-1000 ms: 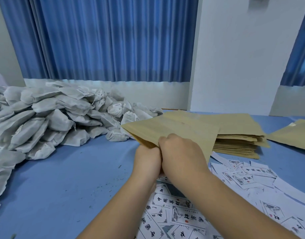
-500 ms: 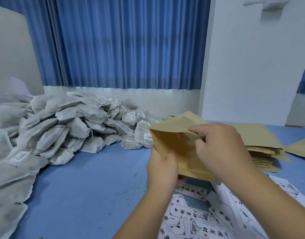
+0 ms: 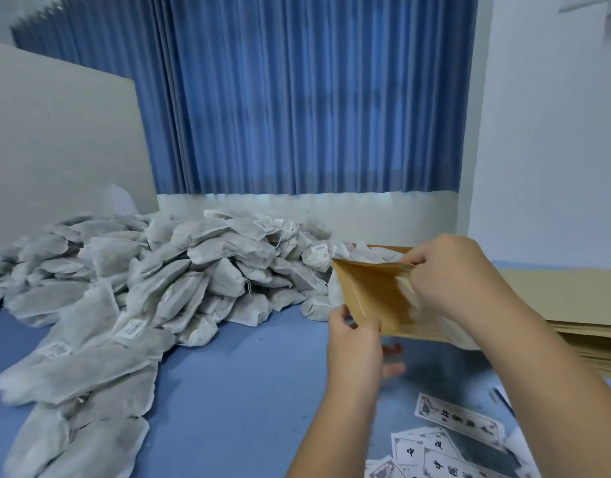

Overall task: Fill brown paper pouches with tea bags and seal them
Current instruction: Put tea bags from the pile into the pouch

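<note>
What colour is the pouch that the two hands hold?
The pouch is light brown; the head view shows it best.

I saw the pouch [image 3: 373, 294] was matt brown paper, like the stack [image 3: 573, 294] at three o'clock. The tea bags [image 3: 193, 270] at nine o'clock looked a soft, fibrous white fabric; labels [image 3: 459, 420] at five o'clock, smooth printed paper.

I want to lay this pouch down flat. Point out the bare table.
Bare: the blue tabletop between the tea bag pile and the left hand holding the pouch, toward the near edge. Crowded: printed labels near right, pouch stack far right, tea bags left and back.
</note>
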The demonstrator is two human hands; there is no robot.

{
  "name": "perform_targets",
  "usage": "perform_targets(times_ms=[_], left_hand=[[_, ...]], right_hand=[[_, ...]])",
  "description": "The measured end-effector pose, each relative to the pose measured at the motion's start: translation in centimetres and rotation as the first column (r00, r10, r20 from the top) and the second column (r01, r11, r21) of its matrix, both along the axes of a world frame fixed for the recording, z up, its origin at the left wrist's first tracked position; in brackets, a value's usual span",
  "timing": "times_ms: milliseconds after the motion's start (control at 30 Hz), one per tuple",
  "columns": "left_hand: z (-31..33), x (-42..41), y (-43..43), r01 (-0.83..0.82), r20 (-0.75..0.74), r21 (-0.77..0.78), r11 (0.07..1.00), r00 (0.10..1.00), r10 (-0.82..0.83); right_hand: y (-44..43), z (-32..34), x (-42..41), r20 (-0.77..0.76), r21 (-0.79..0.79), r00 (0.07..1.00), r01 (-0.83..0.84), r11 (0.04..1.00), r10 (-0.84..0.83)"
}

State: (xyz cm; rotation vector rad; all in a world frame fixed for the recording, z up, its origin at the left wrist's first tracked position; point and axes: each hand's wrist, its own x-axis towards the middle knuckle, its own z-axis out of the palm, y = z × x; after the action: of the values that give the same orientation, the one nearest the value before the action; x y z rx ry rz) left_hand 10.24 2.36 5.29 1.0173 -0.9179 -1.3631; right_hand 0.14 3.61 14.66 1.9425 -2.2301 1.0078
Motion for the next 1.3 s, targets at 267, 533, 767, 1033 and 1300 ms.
perform_targets(times_ms=[267,533,767,1033,1300], left_hand=[[2.0,4.7,-3.0,-0.25,0.393,-0.445,0.86,0.808,0.439],[7.0,14.9,-12.2,0.262,0.635,-0.502,0.824,-0.536,0.557],[10.1,16.6,-17.0,0.317,0.627,-0.272,0.909,-0.658,0.417],[9.2,15.6,-20.5,0.169,0.805,-0.132,0.977,-0.557,0.205],[7.9,15.8,-21.3,0.1,0.784,-0.295,0.95,-0.543,0.3]], right_hand=[[-0.1,0.1,-0.7,0.011,0.06,1.0,0.016,0.998,-0.016],[-1.2,-1.6,0.0,-0.02,0.03,1.0,0.017,0.999,-0.017],[-1.5,-2.1,0.3,-0.057,0.077,0.998,0.012,0.997,-0.008],[-1.7,-2.2,-0.1,-0.029,0.137,1.0,-0.006,0.991,0.01],[-1.6,-1.7,-0.5,-0.038,0.121,0.999,-0.011,0.993,0.016]])
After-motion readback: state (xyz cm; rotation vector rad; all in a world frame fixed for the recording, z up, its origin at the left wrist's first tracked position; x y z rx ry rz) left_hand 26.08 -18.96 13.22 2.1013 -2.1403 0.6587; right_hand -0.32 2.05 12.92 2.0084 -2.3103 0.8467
